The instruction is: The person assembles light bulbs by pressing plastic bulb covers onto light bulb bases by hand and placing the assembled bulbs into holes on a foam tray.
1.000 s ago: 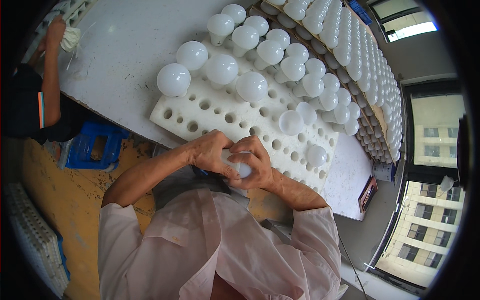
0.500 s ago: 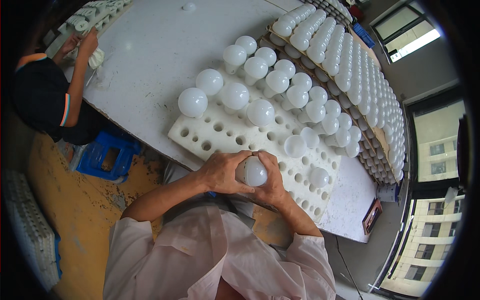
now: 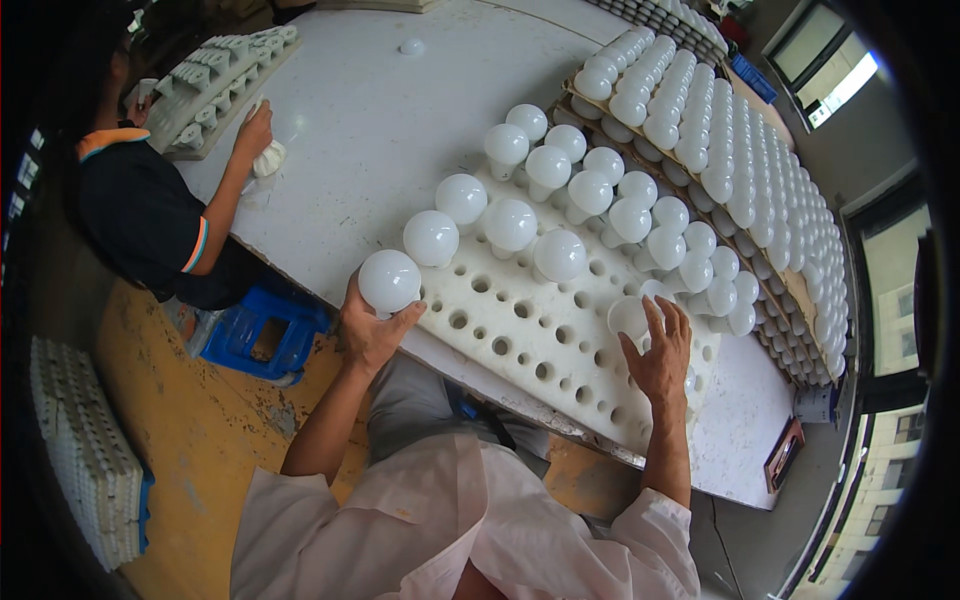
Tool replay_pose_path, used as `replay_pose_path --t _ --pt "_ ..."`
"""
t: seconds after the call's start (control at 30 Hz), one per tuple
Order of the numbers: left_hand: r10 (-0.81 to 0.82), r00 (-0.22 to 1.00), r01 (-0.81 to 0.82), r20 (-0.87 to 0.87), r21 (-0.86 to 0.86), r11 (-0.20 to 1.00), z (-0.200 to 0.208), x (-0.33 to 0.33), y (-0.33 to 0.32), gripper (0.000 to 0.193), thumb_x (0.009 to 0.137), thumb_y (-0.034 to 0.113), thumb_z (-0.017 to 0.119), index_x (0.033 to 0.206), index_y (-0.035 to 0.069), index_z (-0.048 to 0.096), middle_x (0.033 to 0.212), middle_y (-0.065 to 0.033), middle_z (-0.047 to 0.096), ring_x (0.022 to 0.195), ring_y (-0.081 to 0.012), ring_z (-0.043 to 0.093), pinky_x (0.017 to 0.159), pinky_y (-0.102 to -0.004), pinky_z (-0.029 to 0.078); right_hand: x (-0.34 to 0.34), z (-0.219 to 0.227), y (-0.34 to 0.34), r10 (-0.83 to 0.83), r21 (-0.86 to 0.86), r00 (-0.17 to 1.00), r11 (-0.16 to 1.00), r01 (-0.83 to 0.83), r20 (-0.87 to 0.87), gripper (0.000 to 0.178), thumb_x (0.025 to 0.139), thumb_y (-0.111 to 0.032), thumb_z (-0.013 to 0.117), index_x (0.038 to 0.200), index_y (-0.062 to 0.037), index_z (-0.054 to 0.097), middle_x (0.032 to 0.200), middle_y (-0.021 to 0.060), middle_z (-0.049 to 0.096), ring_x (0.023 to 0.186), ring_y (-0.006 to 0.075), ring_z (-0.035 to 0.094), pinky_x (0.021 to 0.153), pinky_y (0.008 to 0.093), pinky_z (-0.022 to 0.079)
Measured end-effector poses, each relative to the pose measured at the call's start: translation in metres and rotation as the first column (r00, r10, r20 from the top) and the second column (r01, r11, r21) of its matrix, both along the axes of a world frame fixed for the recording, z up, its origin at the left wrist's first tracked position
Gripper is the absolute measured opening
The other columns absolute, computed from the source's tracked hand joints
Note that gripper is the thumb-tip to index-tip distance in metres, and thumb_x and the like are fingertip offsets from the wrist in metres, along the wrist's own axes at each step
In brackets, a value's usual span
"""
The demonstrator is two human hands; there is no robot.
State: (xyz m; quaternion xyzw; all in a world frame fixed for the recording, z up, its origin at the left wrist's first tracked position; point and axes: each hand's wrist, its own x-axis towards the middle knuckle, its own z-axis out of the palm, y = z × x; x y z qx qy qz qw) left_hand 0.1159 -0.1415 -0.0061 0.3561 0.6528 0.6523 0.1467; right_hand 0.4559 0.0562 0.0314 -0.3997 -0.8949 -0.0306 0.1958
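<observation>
A white light bulb point(image 3: 390, 281) is in my left hand point(image 3: 366, 332), at the left corner of the white foam board point(image 3: 470, 345). The fingers wrap its lower part, and its base is hidden. My right hand point(image 3: 660, 352) is over the board's right part with fingers spread, beside a frosted bulb cover point(image 3: 627, 318). Whether its fingertips touch that cover I cannot tell. A second frosted cover point(image 3: 656, 291) sits just behind. Several assembled bulbs point(image 3: 510, 225) stand upright in the board's far rows; the nearer holes show bare.
Stacked trays of bulbs point(image 3: 700, 150) rise at the right. Across the table point(image 3: 340, 130), a co-worker's hand point(image 3: 256, 130) is beside a foam tray of white parts point(image 3: 215, 90). A blue stool point(image 3: 262, 335) is on the floor, left, and stacked foam boards point(image 3: 85, 450) stand farther left.
My hands have parted. The left one carried the bulb left to the board's corner; the right one let go of it and moved right to the frosted covers. The view has shifted slightly.
</observation>
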Motion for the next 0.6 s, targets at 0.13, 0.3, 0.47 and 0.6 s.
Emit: replay_pose_path --t 0.13,0.3,0.47,0.6 --pt "-0.02 0.999 0.02 0.028 0.004 1.0 -0.009 -0.003 0.002 0.07 0.07 0.016 0.081 0.126 -0.004 0.044 0.113 -0.0153 0.058 0.104 -0.0218 0.06 0.091 -0.0347 0.049 -0.006 0.001 -0.004 0.056 -0.063 0.998 0.996 -0.055 0.005 0.076 0.064 -0.02 0.083 0.132 -0.0157 0.048 0.129 0.0082 0.047 0.121 0.0305 0.043 0.099 0.0451 0.037" --pt "-0.063 0.996 0.064 -0.07 0.015 0.998 -0.01 -0.006 0.001 0.075 0.079 0.033 0.075 0.131 -0.008 0.04 0.127 -0.0207 0.05 0.113 -0.0274 0.054 0.095 -0.0369 0.045 -0.007 0.002 -0.01 0.087 -0.052 0.996 0.995 -0.085 0.03 0.082 0.062 -0.019 0.083 0.135 -0.0165 0.045 0.129 0.0077 0.048 0.12 0.0296 0.044 0.102 0.044 0.034" --pt "-0.032 0.979 0.056 -0.202 0.115 0.992 -0.005 -0.02 0.003 0.075 0.086 0.044 0.064 0.136 -0.006 0.037 0.136 -0.0256 0.044 0.12 -0.0317 0.051 0.097 -0.0405 0.044 -0.01 -0.003 0.003 0.091 -0.01 0.996 0.996 -0.091 0.002 0.079 0.062 -0.018 0.083 0.132 -0.0133 0.047 0.128 0.0084 0.05 0.12 0.0299 0.045 0.102 0.0446 0.034" --pt "-0.034 0.988 0.06 -0.153 0.168 0.984 0.003 -0.025 0.007 0.065 0.097 0.045 0.044 0.135 -0.007 0.039 0.139 -0.0249 0.042 0.124 -0.0352 0.048 0.104 -0.0417 0.038 -0.001 -0.005 0.013 0.037 0.015 0.998 0.999 -0.036 -0.043 0.077 0.062 -0.018 0.083 0.129 -0.0108 0.047 0.127 0.0094 0.05 0.119 0.0303 0.046 0.102 0.0446 0.034"
